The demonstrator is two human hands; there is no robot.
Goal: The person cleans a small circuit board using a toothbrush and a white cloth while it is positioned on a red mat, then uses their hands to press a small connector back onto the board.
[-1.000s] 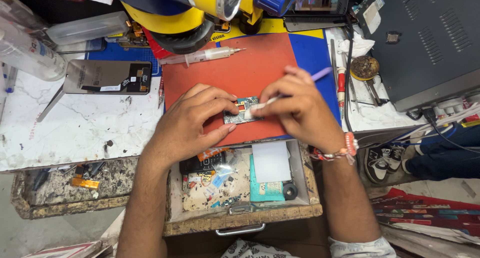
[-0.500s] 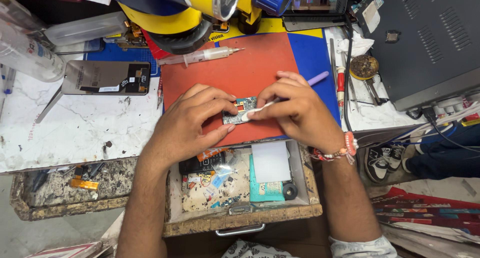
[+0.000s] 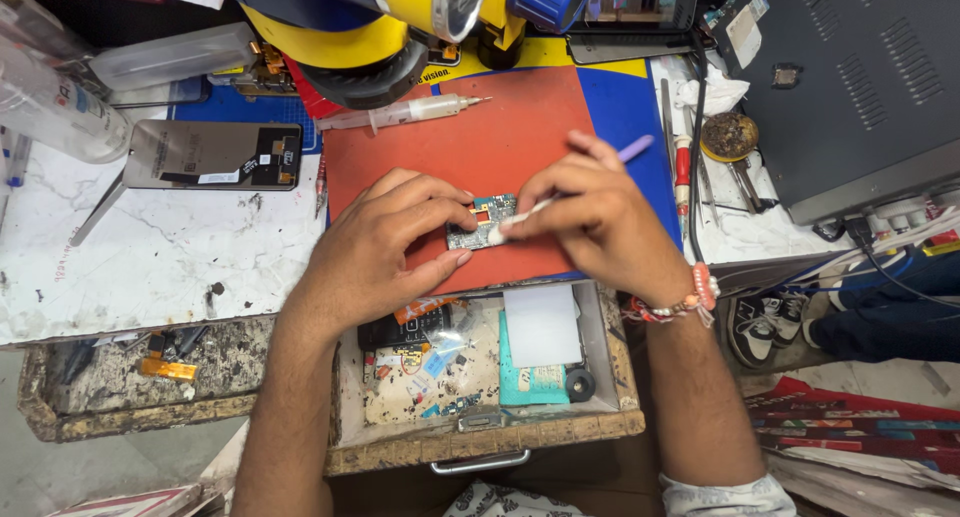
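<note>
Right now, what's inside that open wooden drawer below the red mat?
The open wooden drawer holds a white pad, a teal packet, a small black ring and loose scraps. Its back part lies hidden under the bench and the wrists.

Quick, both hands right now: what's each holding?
Left hand: fingers pinched on the small circuit board, pressing it to the red mat.
Right hand: closed on a purple-handled tool, its tip on the board.

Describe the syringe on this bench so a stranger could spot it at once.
Start at the red mat in the middle of the bench. Along its top edge, above both hands, lies the syringe. It is the only clear tube there, tip pointing right.
</note>
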